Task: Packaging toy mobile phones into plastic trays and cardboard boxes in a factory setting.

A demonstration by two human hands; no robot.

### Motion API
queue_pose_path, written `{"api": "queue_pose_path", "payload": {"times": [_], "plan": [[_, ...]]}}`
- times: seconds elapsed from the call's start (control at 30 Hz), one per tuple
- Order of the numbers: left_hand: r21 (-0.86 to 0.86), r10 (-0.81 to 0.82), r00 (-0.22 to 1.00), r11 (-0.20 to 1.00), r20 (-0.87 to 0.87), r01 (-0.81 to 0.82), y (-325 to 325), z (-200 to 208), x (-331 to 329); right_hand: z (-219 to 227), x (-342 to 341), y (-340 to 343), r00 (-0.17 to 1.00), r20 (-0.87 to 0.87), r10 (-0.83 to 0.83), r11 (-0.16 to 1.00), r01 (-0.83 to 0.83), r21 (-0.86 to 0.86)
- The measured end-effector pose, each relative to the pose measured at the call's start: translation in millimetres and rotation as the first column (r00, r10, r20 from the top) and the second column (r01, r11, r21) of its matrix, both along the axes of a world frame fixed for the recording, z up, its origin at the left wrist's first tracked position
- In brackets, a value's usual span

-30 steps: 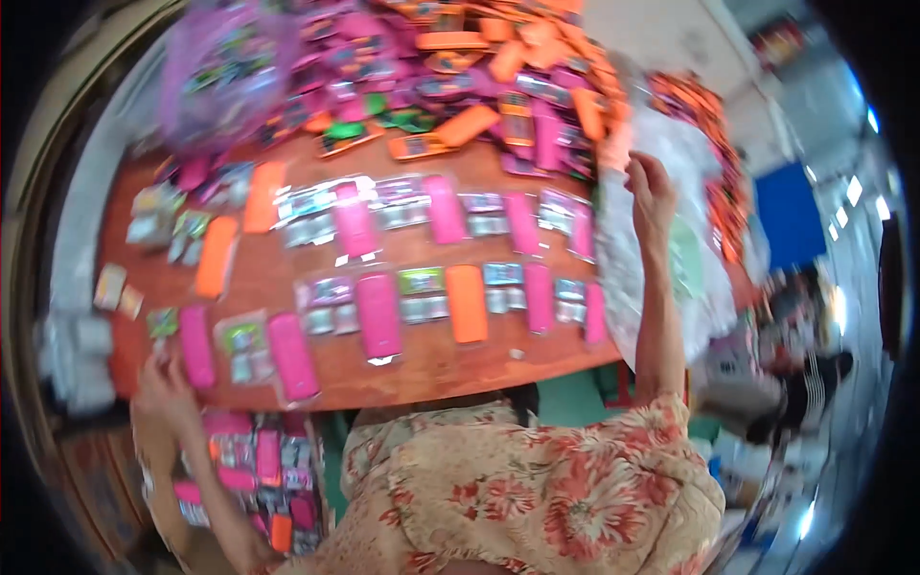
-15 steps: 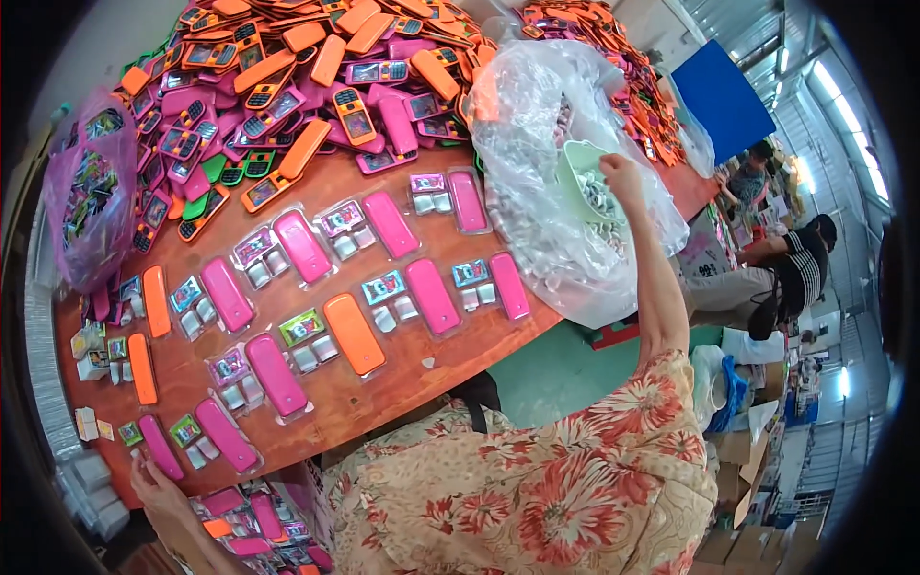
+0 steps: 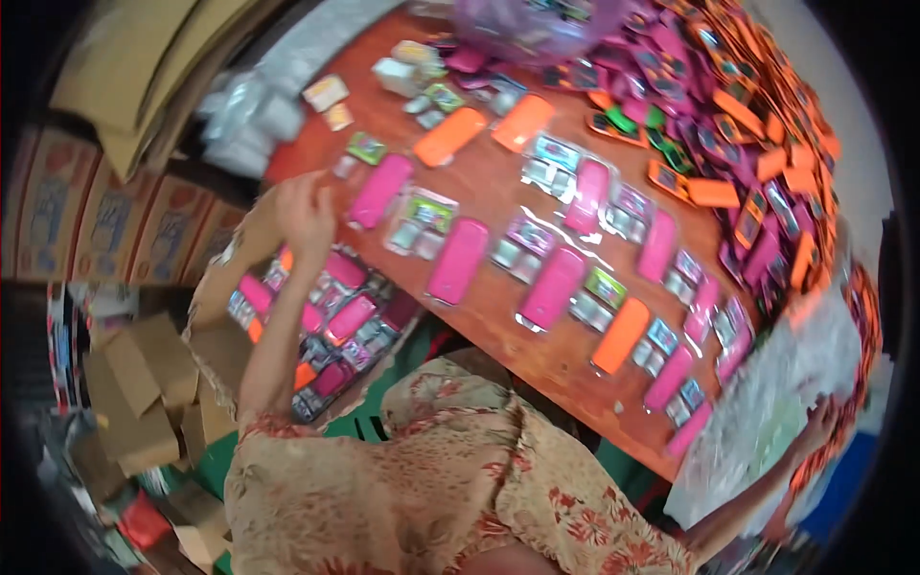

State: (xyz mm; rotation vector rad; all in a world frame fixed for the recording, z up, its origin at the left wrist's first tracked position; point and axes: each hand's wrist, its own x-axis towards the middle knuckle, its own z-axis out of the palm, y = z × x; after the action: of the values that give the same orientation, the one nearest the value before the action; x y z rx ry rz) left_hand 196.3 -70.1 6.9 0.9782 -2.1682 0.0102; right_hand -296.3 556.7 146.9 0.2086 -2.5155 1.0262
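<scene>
My left hand (image 3: 307, 218) hovers at the table's left edge, beside a pink toy phone (image 3: 380, 191). Its fingers look loosely apart, with nothing visible in them. Below that forearm is an open cardboard box (image 3: 225, 340) holding packed pink and orange toy phones. My right hand (image 3: 815, 433) is at the large clear plastic bag (image 3: 738, 441) on the far right; its fingers are blurred. A pale green patch (image 3: 784, 422) shows beside it, too smeared to make out. Rows of clear blister trays cross the table, with pink and orange phones, including an orange phone (image 3: 621, 335), small colourful packets and whitish pieces.
A heap of orange, pink and green toy phones (image 3: 743, 144) covers the table's far right. A purple plastic bag (image 3: 537, 29) stands at the back. Stacked clear trays (image 3: 251, 125) lie at the left edge; cartons (image 3: 144, 393) are on the floor beyond.
The view has swung left, bringing the cardboard box and cartons into sight. The scoop my right hand gripped is now only a blurred green patch. My left hand remains by the same pink phone.
</scene>
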Motion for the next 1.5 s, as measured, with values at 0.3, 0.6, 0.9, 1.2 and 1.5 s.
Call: {"api": "queue_pose_path", "payload": {"times": [0.3,0.6,0.9,1.2,1.5], "plan": [[0.094,0.084,0.986,0.993,-0.142,-0.071,21,-13,-6,-65,230,-476,0.160,0.316,0.935,0.282,-0.875,-0.393],[0.174,0.107,0.992,0.980,-0.070,-0.094,9,-20,-9,-143,342,-617,-0.001,0.094,0.996,0.006,-0.997,-0.083],[0.105,0.055,0.998,0.993,-0.003,-0.054,6,-22,-14,-146,342,-611,0.064,-0.007,0.998,0.062,-0.935,0.349],[0.157,0.049,0.998,0.987,-0.033,-0.044,1,-5,-16,-147,241,-626,0.247,0.100,0.964,0.249,-0.968,-0.014],[0.028,-0.114,0.990,0.993,0.080,0.112,-33,5,-80,-137,170,-627,0.369,0.154,0.916,0.353,-0.928,0.124]]}}
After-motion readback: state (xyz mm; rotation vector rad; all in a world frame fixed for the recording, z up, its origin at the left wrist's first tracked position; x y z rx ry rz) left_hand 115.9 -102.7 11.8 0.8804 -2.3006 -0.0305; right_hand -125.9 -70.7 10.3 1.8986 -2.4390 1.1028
